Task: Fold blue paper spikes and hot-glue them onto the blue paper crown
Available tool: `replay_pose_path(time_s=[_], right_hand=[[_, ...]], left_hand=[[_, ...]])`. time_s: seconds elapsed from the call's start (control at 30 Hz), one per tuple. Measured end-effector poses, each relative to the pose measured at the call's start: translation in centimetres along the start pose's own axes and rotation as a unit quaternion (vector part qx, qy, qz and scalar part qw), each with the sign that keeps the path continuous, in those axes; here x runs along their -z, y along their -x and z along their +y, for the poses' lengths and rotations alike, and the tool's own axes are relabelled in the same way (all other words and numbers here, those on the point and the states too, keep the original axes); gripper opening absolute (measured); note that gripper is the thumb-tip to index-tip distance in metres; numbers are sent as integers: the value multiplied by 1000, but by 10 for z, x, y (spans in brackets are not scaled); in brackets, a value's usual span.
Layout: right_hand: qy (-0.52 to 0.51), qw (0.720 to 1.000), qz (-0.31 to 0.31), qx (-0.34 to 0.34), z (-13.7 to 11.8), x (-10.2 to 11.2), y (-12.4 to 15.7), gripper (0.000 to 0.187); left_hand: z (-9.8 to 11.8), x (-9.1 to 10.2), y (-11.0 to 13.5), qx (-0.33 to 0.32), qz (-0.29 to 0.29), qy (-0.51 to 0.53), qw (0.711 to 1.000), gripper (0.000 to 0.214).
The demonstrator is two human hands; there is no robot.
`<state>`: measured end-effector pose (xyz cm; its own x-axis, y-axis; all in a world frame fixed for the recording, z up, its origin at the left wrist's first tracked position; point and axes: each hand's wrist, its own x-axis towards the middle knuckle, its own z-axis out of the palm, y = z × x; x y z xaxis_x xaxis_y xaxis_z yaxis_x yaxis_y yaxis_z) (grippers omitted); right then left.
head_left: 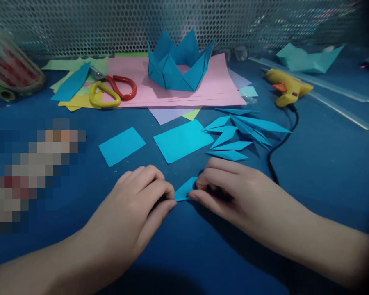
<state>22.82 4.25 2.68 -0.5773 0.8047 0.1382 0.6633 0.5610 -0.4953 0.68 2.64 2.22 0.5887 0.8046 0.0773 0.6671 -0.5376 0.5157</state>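
A small folded piece of blue paper [185,191] lies low on the table between my two hands. My left hand [149,196] pinches its left corner between thumb and curled fingers. On the other side, my right hand [224,184] grips the right end, and those fingers hide part of it. Just beyond my hands lie two flat blue paper rectangles, a smaller one [122,146] on the left and a larger one [183,141] in the middle. Several narrow folded blue paper pieces [230,145] are heaped beside the larger rectangle.
A blue folded paper crown shape [180,73] stands on pink sheets [129,67]. Scissors [113,91] with red and yellow handles lie to its left. A yellow glue gun [290,86] with a black cord [271,157] and clear sticks [341,110] are at right. A perforated metal panel [110,28] bounds the back.
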Motion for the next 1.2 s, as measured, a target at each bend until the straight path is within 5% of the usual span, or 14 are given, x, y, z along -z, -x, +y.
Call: replay_pose_path(time_s=[0.23,0.5,0.73,1.2], right_hand=[[-16,1000,-2,-1,1,2,-3,17],[-22,1000,-8,6,3,6,-3,16],[-46,997,-12,-57,-2,8,-4,17],[-52,997,-1,-55,-3,8,-4,19]], left_hand=[[3,2,3,-22,17,-73,997,28],[21,10,-9,-80,-49,-239,966,33],[25,8,-15,-53,-90,-290,951,35],[33,38,-36,111,-211,-176,955,20]])
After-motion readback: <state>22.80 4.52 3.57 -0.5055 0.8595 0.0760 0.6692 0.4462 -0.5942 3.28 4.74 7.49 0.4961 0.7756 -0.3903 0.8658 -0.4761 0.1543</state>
